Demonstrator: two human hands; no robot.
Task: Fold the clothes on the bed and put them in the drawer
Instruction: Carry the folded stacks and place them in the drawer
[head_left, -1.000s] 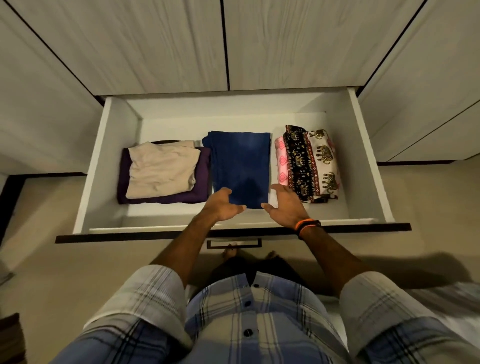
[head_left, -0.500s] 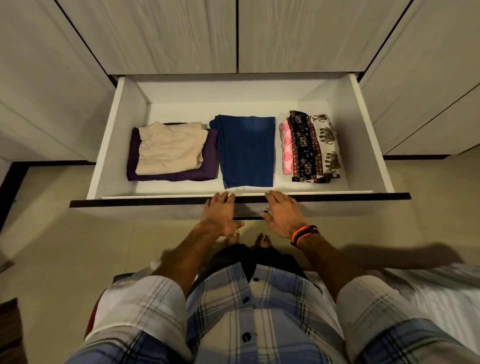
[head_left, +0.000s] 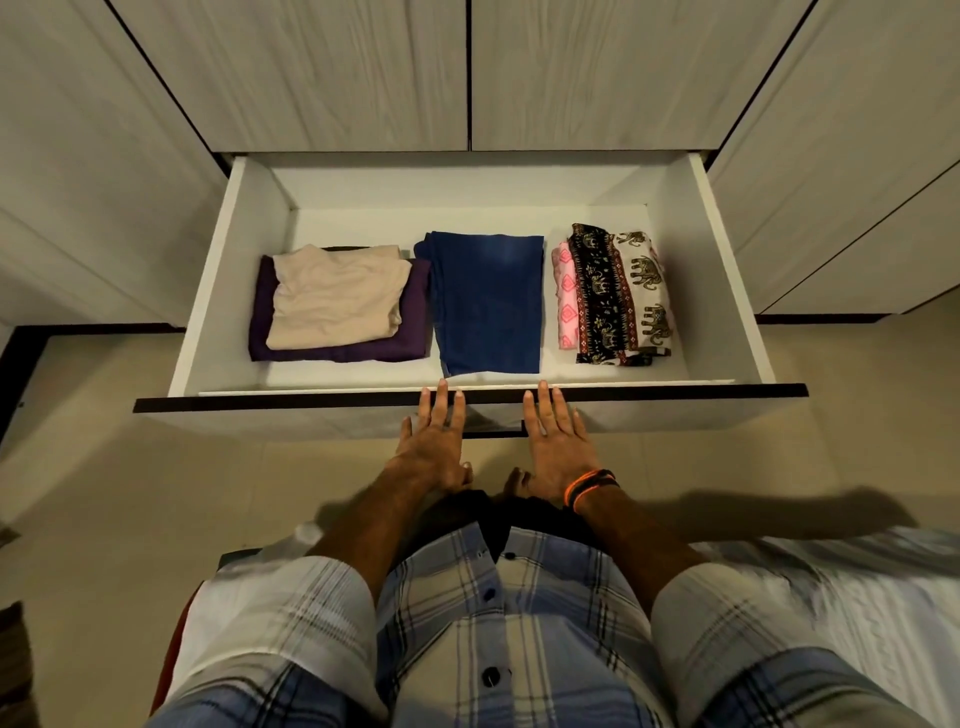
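Note:
The white drawer (head_left: 727, 291) stands pulled out of the wardrobe. Inside lie folded clothes in a row: a beige top (head_left: 335, 296) stacked on a purple garment (head_left: 337, 353) at the left, blue jeans (head_left: 488, 301) in the middle, and an elephant-print cloth (head_left: 618, 296) over a pink one (head_left: 563, 299) at the right. My left hand (head_left: 434, 441) and my right hand (head_left: 556, 441) lie flat with straight fingers against the drawer's front panel (head_left: 260, 415), fingertips at its top edge, on either side of the dark handle.
Pale wood-grain wardrobe doors (head_left: 337, 73) rise behind the drawer, with more cabinet fronts (head_left: 857, 171) at the right. Beige floor tiles (head_left: 130, 519) spread around me. A white bed cover (head_left: 883, 597) shows at the lower right.
Both hands left the jeans, drew back out of the drawer, and now press flat on its front panel. The drawer looks slightly further in.

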